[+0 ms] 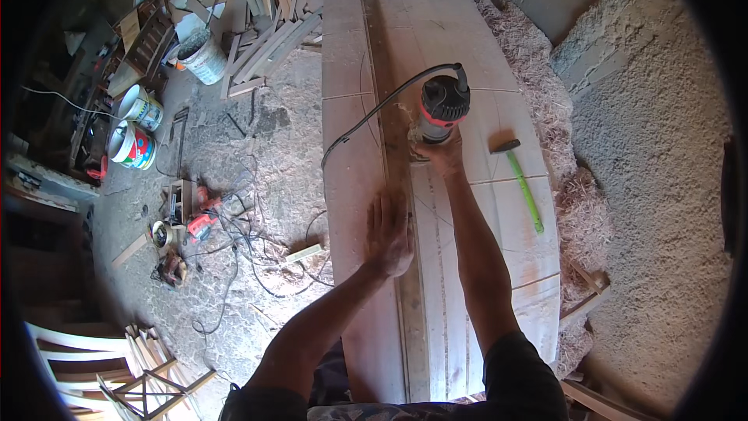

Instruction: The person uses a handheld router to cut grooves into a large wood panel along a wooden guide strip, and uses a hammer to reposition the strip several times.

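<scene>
Dusty workshop floor here, rough wall on the far right. Call the slab's middle the clock centre, twelve at the far end. Paint buckets sit out near ten o'clock, a red power tool near nine. The left hand, around eight, lies flat on the long straightedge, fingers nearly together, gripping nothing. The right hand is wrapped round the lower body of the router, up near twelve on the pale wooden slab. Green-handled hammer at three, shavings heaped beyond. Progress? Long lines already run up the near end and a few cross it; the far half shows fewer long ones, so I'd guess it's partway. Can't tell if the bit's cutting.
</scene>
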`<state>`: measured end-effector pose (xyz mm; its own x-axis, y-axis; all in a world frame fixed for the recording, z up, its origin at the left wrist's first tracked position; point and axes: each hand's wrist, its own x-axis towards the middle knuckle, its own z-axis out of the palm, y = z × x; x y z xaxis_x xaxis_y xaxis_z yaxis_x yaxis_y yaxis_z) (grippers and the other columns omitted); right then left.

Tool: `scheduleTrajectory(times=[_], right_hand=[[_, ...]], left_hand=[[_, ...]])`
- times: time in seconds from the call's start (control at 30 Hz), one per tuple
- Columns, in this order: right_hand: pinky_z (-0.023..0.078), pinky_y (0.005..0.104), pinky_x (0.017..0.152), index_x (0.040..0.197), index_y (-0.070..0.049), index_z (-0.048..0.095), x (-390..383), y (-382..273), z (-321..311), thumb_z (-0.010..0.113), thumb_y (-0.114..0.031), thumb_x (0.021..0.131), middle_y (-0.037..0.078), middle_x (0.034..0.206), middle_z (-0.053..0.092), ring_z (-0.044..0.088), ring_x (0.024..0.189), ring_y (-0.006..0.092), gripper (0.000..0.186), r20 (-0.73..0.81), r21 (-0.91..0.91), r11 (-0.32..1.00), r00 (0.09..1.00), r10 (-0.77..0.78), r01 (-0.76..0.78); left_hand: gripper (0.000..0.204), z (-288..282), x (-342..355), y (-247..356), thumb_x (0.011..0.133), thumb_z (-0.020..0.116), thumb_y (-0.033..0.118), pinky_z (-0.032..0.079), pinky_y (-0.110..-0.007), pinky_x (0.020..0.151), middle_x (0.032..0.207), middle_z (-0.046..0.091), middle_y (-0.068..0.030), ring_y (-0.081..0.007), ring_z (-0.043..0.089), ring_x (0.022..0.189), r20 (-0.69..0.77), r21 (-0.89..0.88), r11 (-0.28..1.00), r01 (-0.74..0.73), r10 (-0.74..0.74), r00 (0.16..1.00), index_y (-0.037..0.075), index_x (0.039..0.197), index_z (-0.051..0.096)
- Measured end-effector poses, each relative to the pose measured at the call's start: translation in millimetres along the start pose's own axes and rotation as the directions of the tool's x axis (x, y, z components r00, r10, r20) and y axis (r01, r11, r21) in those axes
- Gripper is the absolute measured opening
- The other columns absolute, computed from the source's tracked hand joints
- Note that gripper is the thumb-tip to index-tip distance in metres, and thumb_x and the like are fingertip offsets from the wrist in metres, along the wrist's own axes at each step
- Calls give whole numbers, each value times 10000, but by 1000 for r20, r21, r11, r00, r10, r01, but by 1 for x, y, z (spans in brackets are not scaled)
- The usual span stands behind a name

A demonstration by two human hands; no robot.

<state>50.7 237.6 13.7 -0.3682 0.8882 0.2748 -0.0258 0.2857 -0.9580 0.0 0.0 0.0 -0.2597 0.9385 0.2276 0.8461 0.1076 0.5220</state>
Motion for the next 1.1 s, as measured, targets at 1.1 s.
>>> scheduleTrajectory(times=[1.1], right_hand=[[468,373,1055,1285,-178,643,-366,-105,-89,877,-269,722,34,1206,689,636,1150,201,617,186,-473,852,971,-152,224]], left_hand=[[506,16,-8,-2,993,501,257,259,-590,1184,1489,384,-351,-502,371,1401,-193,144,989,-35,63,979,10,1434,493]])
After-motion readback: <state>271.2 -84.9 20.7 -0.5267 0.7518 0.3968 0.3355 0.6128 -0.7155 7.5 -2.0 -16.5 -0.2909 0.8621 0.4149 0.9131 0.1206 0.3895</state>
